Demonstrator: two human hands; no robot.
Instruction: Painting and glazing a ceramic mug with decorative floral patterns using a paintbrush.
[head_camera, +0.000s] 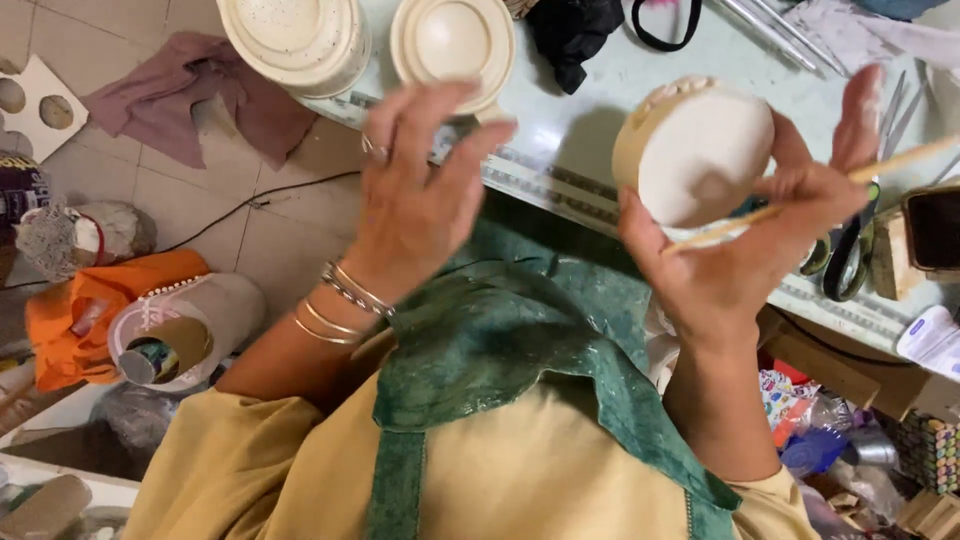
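Cream-coloured round box (693, 150), right of centre in the frame, sits cupped in the right hand (745, 245), which also pinches a thin wooden stick (860, 172). Left hand (420, 190), centre-left, hangs wide and empty above the table edge (560, 185). Steadying the box with that free palm would likely keep the stick's work accurate.

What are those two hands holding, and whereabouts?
The right hand grips a round cream disc-shaped piece by its rim, plus a thin wooden stick across its fingers. The left hand holds nothing.
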